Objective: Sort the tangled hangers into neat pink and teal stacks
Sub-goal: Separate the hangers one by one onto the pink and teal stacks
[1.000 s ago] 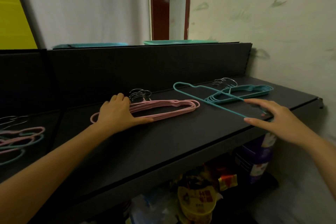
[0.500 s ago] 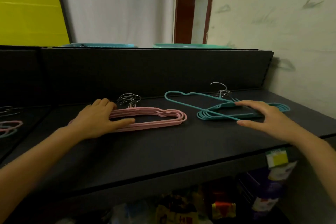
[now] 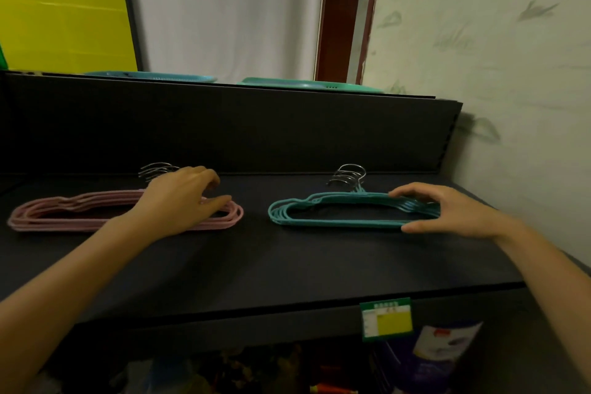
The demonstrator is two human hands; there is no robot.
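Your right hand (image 3: 447,211) pinches one end of the teal stack (image 3: 319,213) and your left hand (image 3: 182,198) curls over the pink stack (image 3: 64,214) on the shelf (image 3: 287,265), so a careless tug could fan either pile apart

two stacks are laid flat on a dark shelf (image 3: 287,265), well apart, with their metal hooks turned toward the back panel. the pink hangers (image 3: 64,211) are covered near their right end by the left hand (image 3: 182,198), its fingers bent over the far edge and its thumb laid across the bars. the right end of the teal hangers (image 3: 319,217) is held by the right hand (image 3: 454,211) between fingers and thumb. a green-and-yellow price tag (image 3: 387,318) is fixed to the shelf's front edge.
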